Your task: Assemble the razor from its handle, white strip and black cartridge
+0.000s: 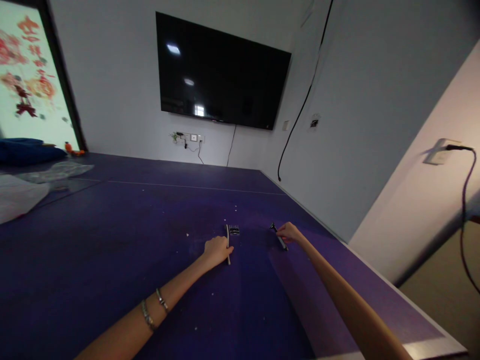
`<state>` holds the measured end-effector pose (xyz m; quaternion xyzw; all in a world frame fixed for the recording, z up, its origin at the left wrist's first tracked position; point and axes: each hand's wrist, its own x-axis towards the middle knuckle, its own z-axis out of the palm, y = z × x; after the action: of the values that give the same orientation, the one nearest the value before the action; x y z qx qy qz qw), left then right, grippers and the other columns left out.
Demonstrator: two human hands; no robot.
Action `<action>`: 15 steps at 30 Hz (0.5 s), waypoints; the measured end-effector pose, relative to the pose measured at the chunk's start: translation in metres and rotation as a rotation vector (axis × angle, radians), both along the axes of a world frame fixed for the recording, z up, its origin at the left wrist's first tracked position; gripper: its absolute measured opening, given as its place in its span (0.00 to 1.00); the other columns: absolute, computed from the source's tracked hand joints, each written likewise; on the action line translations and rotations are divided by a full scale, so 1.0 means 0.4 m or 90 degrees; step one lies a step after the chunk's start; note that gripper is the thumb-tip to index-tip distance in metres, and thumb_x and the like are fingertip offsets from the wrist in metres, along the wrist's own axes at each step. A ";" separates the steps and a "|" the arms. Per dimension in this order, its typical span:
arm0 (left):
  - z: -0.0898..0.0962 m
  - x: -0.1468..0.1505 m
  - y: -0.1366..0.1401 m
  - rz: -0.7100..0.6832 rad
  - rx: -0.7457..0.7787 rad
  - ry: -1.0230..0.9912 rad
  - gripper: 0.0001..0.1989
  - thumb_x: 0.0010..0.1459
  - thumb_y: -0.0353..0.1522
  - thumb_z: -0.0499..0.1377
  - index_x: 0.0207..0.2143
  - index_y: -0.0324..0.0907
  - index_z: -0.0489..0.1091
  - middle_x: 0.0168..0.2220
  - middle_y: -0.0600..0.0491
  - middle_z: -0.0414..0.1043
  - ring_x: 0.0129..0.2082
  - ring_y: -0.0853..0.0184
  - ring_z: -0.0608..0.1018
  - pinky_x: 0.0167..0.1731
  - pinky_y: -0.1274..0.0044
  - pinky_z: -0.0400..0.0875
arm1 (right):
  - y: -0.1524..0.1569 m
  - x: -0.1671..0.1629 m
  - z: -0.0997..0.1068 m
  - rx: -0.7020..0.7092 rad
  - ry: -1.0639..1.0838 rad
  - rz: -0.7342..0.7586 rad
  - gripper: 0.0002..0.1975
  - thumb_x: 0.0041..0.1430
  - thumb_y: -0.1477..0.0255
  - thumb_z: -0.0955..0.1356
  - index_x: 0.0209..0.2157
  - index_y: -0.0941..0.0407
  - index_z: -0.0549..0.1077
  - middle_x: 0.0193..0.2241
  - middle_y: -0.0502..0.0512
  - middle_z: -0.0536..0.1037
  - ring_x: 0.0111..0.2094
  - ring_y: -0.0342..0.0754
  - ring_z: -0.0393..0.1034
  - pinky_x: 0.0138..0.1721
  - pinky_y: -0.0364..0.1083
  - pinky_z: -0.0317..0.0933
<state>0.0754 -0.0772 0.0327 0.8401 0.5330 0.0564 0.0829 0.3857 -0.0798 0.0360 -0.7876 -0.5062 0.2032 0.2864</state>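
My left hand [216,251] is closed around a thin, pale, slightly curved stick [228,231], its dark upper end pointing away from me. Touching or just beside that end, a small dark rectangular piece with silvery bars [234,230] lies on the purple tabletop [202,200]; I cannot make out what it is. Farther right, my right hand [289,233] pinches a dark, slim razor-like tool [282,242] by its handle. A small T-shaped head [273,227] is at its far end, tilted to the left. The fingertips partly cover the handle.
Small white specks dot the tabletop. Clear plastic wrapping [56,171], a white bag [18,195] and dark blue cloth [30,151] lie at the far left. A television [221,70] hangs on the wall, and a black cable [300,112] dangles near the table's right edge.
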 end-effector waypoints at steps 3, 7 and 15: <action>0.000 0.003 0.000 0.003 0.001 0.007 0.16 0.56 0.39 0.50 0.36 0.39 0.72 0.38 0.43 0.74 0.40 0.58 0.76 0.37 0.71 0.70 | 0.002 0.006 -0.004 -0.024 -0.016 0.009 0.05 0.36 0.79 0.67 0.13 0.59 0.72 0.07 0.46 0.63 0.14 0.40 0.62 0.16 0.36 0.56; 0.004 0.007 -0.003 0.008 -0.004 0.006 0.15 0.56 0.36 0.49 0.37 0.38 0.72 0.39 0.43 0.74 0.40 0.57 0.76 0.36 0.70 0.70 | 0.006 0.008 -0.002 -0.028 -0.050 0.007 0.09 0.36 0.80 0.67 0.09 0.58 0.68 0.07 0.48 0.64 0.13 0.41 0.62 0.16 0.37 0.55; 0.007 0.003 -0.009 0.034 -0.010 -0.009 0.15 0.56 0.35 0.48 0.37 0.38 0.72 0.40 0.43 0.74 0.41 0.59 0.76 0.38 0.72 0.69 | -0.009 -0.004 0.018 0.018 -0.078 -0.010 0.10 0.36 0.82 0.67 0.09 0.58 0.69 0.08 0.51 0.67 0.19 0.45 0.69 0.20 0.37 0.57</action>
<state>0.0765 -0.0807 0.0357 0.8245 0.5552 0.0600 0.0918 0.3839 -0.0835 0.0433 -0.7984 -0.5197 0.1450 0.2673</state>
